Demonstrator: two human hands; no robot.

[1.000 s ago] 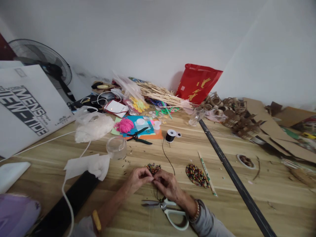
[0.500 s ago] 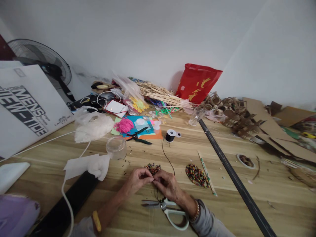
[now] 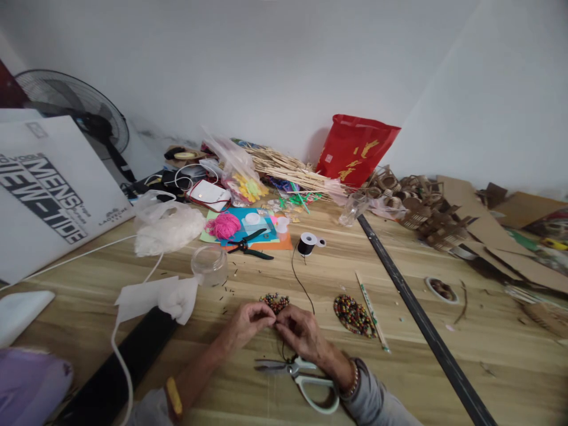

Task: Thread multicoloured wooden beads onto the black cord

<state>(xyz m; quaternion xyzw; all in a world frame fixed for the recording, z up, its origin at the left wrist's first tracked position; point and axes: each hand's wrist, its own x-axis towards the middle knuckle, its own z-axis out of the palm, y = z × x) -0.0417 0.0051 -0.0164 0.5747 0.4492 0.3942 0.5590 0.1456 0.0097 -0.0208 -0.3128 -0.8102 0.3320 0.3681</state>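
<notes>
Pinching something indistinct, left fingers [image 3: 261, 312] and right fingers [image 3: 289, 320] near beads [image 3: 275, 303]; brown lumps [image 3: 442, 289] in white dish [image 3: 451, 301].

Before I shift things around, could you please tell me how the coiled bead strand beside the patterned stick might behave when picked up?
The bead strand would probably hang floppy, since it lies bunched in curving loops. Those loops may tangle, as they lie close together. Its small, rounded beads might slip.
</notes>
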